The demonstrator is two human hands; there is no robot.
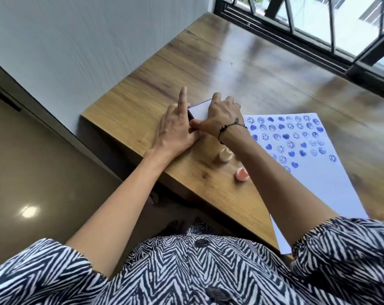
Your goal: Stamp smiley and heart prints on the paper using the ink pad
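Note:
Both hands are on the ink pad [199,111], a flat box with a white lid and purple edge near the table's left corner. My left hand [175,130] holds its near left side, index finger pointing up. My right hand [223,115] grips the lid from the right, thumb at the near edge. The white paper [318,186] lies to the right, covered with several blue smiley and heart prints. Two stamps stand on the table below my hands: a beige one [291,155] and a pink one [241,174].
The wooden table [263,69] runs to a window frame [318,40] at the back right. A grey wall [76,40] borders the left, with floor [32,183] beyond the table's left edge. My zebra-patterned shirt [186,271] fills the bottom.

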